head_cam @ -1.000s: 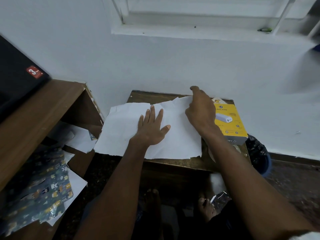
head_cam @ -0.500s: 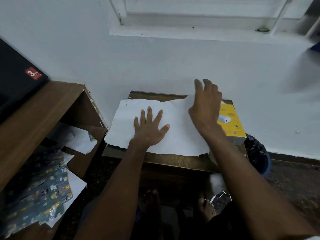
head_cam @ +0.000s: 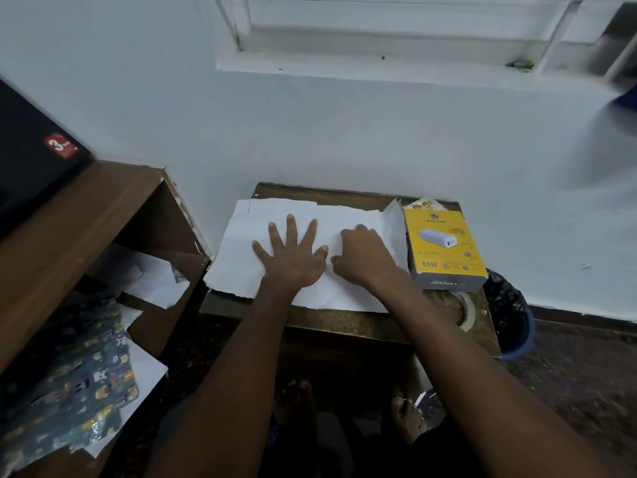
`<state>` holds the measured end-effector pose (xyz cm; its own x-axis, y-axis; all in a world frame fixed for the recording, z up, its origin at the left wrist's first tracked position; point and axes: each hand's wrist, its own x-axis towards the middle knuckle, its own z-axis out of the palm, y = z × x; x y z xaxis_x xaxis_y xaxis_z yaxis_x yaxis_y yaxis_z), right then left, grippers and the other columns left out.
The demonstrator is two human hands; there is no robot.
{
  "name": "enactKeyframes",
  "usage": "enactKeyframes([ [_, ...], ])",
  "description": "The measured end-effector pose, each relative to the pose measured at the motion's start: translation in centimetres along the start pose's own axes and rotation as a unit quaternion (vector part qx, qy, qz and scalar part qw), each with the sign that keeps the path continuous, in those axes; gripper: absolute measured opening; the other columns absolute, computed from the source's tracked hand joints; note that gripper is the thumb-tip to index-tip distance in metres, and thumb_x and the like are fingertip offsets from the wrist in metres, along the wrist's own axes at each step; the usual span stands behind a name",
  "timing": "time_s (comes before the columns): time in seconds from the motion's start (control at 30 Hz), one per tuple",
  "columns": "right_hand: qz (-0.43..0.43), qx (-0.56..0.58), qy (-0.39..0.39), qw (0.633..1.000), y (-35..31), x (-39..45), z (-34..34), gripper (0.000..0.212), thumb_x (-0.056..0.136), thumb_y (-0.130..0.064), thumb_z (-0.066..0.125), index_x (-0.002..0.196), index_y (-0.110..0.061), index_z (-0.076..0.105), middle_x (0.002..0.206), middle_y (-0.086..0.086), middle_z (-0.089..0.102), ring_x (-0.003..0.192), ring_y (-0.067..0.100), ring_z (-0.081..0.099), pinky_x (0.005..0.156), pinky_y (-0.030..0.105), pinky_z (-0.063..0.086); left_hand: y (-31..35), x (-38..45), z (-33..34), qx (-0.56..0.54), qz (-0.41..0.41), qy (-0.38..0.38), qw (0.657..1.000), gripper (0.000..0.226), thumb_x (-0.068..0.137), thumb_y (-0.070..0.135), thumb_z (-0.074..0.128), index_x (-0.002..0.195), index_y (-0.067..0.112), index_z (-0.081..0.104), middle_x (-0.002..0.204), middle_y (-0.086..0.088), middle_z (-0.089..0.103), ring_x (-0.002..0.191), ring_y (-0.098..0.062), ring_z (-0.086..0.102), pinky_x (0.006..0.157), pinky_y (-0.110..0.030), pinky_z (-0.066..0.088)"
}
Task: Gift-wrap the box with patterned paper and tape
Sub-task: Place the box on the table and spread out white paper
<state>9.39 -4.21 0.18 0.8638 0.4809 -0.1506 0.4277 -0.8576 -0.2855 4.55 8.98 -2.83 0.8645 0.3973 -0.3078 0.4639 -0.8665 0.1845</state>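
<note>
pressing flat with spread fingers, the left hand [head_cam: 293, 260] pins the white paper [head_cam: 241, 257] to the tabletop [head_cam: 344, 322]. the right hand [head_cam: 365, 258], fingers curled, rests on it beside the yellow box [head_cam: 444, 246].

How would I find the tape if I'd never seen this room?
Look at the small wooden table against the white wall. Go to its right end, where a yellow box lies. Just in front of that box, near the table's corner, lies the tape: a clear ring, the only round thing on the table.
</note>
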Motion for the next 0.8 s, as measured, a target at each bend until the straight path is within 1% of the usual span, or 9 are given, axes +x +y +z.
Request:
enactKeyframes([
  [0.13,0.0,0.007,0.01,1.0,-0.1,-0.1,-0.1,0.043,0.096,-0.036,0.068,0.13,-0.01,0.061,0.138,0.017,0.056,0.131,0.036,0.052,0.111,0.049,0.047,1.1,-0.6,0.2,0.005,0.001,0.036,0.999,0.065,0.112,0.055,0.024,0.167,0.037,-0.005,0.175,-0.011,-0.018,0.16,-0.043,-0.016,0.124,-0.066,-0.004],
  [0.23,-0.007,0.032,0.013,0.999,-0.1,-0.4,-0.6,0.039,0.094,-0.033,0.07,0.122,-0.008,0.065,0.13,0.015,0.062,0.125,0.033,0.056,0.107,0.045,0.048,2.2,-1.5,0.1,-0.015,0.043,0.106,0.993,0.057,0.112,0.034,0.039,0.166,0.03,0.02,0.175,-0.017,0.004,0.162,-0.039,0.004,0.127,-0.051,0.011],
  [0.3,-0.004,0.106,0.03,0.994,0.0,-1.0,-1.9,0.042,0.092,-0.024,0.07,0.13,-0.006,0.066,0.137,0.012,0.064,0.129,0.029,0.056,0.107,0.035,0.043,3.2,-1.9,-0.2,-0.045,0.081,0.154,0.984,0.056,0.107,0.021,0.051,0.161,0.025,0.035,0.173,-0.015,0.019,0.159,-0.031,0.018,0.124,-0.042,0.018],
  [0.37,0.014,0.202,0.094,0.975,0.4,-1.6,-4.2,0.047,0.086,-0.018,0.066,0.132,-0.009,0.069,0.138,0.007,0.067,0.131,0.024,0.058,0.103,0.026,0.04,4.4,-2.4,-0.7,-0.102,0.113,0.202,0.967,0.054,0.104,0.017,0.054,0.156,0.024,0.046,0.168,-0.01,0.034,0.153,-0.028,0.033,0.121,-0.04,0.024],
  [0.43,0.028,0.252,0.182,0.95,1.8,-1.8,-6.6,0.044,0.08,-0.013,0.063,0.122,-0.011,0.076,0.125,0.005,0.074,0.12,0.022,0.065,0.094,0.022,0.042,5.9,-2.9,-1.0,-0.183,0.144,0.226,0.946,0.048,0.105,0.017,0.055,0.153,0.023,0.053,0.162,-0.005,0.046,0.148,-0.026,0.041,0.12,-0.039,0.031],
  [0.5,0.063,0.272,0.24,0.93,4.1,-1.9,-8.4,0.039,0.081,-0.009,0.067,0.118,-0.013,0.078,0.116,0.003,0.076,0.112,0.02,0.068,0.088,0.02,0.047,7.5,-3.6,-0.9,-0.243,0.177,0.227,0.926,0.045,0.106,0.022,0.059,0.15,0.022,0.057,0.159,-0.002,0.052,0.148,-0.022,0.044,0.121,-0.036,0.034],
  [0.6,0.133,0.287,0.26,0.912,8.4,-2.1,-9.2,0.05,0.081,-0.012,0.071,0.131,-0.012,0.068,0.118,0.004,0.07,0.117,0.024,0.062,0.081,0.015,0.051,9.9,-4.7,-0.5,-0.277,0.236,0.198,0.91,0.044,0.106,0.026,0.061,0.15,0.024,0.057,0.158,0.001,0.052,0.147,-0.019,0.044,0.12,-0.037,0.036],
  [0.67,0.174,0.256,0.247,0.918,10.8,-2.1,-9.1,0.06,0.08,-0.015,0.071,0.139,-0.01,0.059,0.128,0.011,0.067,0.126,0.032,0.057,0.093,0.026,0.046,11.3,-5.2,-0.1,-0.278,0.255,0.17,0.91,0.047,0.105,0.03,0.061,0.151,0.024,0.055,0.16,0.001,0.049,0.147,-0.019,0.042,0.119,-0.039,0.037],
  [0.8,0.242,0.262,0.177,0.917,13.3,-2.3,-8.7,0.062,0.082,-0.021,0.073,0.139,-0.01,0.051,0.139,0.014,0.056,0.131,0.035,0.051,0.092,0.036,0.044,13.2,-5.7,0.4,-0.257,0.22,0.138,0.931,0.058,0.102,0.044,0.063,0.155,0.026,0.049,0.161,0.001,0.045,0.147,-0.022,0.04,0.112,-0.043,0.041],
])
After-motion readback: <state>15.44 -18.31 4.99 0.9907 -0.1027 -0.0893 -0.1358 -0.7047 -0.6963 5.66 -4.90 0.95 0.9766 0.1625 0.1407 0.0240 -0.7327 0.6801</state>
